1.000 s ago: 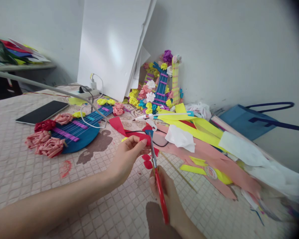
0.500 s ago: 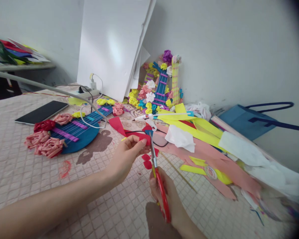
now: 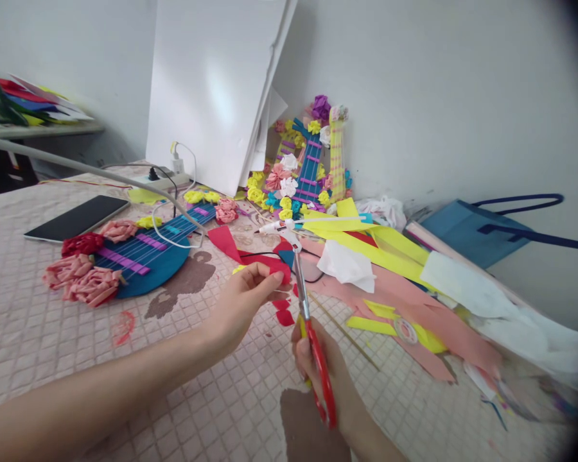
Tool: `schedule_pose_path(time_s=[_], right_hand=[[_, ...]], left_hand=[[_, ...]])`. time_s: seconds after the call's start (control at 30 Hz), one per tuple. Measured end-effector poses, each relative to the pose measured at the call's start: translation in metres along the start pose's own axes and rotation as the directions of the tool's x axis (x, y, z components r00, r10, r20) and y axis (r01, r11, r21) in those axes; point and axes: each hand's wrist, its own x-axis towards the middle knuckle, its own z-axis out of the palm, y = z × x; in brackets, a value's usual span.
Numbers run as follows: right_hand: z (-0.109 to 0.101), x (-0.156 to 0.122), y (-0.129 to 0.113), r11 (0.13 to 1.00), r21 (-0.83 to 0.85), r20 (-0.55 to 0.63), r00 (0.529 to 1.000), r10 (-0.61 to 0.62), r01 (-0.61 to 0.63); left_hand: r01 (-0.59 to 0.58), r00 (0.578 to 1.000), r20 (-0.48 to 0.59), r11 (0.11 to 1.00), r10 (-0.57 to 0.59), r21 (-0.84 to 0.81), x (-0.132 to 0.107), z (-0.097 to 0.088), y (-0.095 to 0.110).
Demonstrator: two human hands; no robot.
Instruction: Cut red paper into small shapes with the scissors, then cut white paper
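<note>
My left hand (image 3: 250,292) pinches the end of a red crepe paper strip (image 3: 225,242) between thumb and fingers. Scissors (image 3: 322,372) with red handles are gripped in my right hand (image 3: 330,359), blades pointing away from me and just right of the strip's end. Small cut red paper pieces (image 3: 284,317) lie on the table below the strip. Beyond the blade tips lies a white glue gun (image 3: 289,232) with a glue stick in its back. On the left rests a blue paper guitar (image 3: 161,273) trimmed with pink paper flowers (image 3: 92,285) and purple bars.
A phone (image 3: 77,218) and a power strip (image 3: 168,181) with cables are at the back left. White boards (image 3: 216,83) lean on the wall beside more flowered guitars (image 3: 313,160). Yellow strips (image 3: 390,250), pink paper (image 3: 424,301) and a blue bag (image 3: 476,234) spread over the right.
The scissors have moved slightly right, away from the red strip, and their blades look closer together. My left hand keeps its pinch in nearly the same place.
</note>
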Motion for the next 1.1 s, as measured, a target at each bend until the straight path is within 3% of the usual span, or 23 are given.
schedule_pose_path(time_s=[0.13,0.27,0.4,0.6,0.8,0.9,1.1], right_hand=[[-0.009,0.004,0.001,0.997,0.060,-0.126,0.992,-0.032,0.040],[-0.012,0.005,0.001,0.991,0.133,-0.235,0.972,0.006,0.026],[-0.010,0.005,0.004,0.980,0.198,-0.273,0.962,0.020,0.036],[-0.013,0.006,0.002,0.996,0.084,-0.285,0.958,-0.002,0.027],[-0.016,0.006,-0.012,1.000,0.020,-0.225,0.974,0.018,-0.014],[-0.017,0.004,-0.015,1.000,0.000,-0.165,0.986,0.016,-0.016],[-0.015,0.000,-0.008,0.998,0.059,0.036,0.999,0.022,-0.024]], left_hand=[[0.084,0.988,0.110,0.981,-0.104,0.175,-0.005,0.001,-0.006],[0.071,0.983,0.145,0.965,-0.111,0.253,-0.009,0.004,-0.011],[0.075,0.978,0.162,0.947,-0.131,0.313,-0.013,0.007,-0.015],[0.102,0.962,0.206,0.934,-0.181,0.343,-0.014,0.007,-0.017],[0.085,0.922,0.299,0.882,-0.247,0.464,-0.006,-0.001,-0.013],[0.105,0.940,0.249,0.893,-0.232,0.438,-0.003,-0.001,-0.007],[0.076,0.991,0.093,0.978,-0.095,0.195,0.002,-0.004,0.006]])
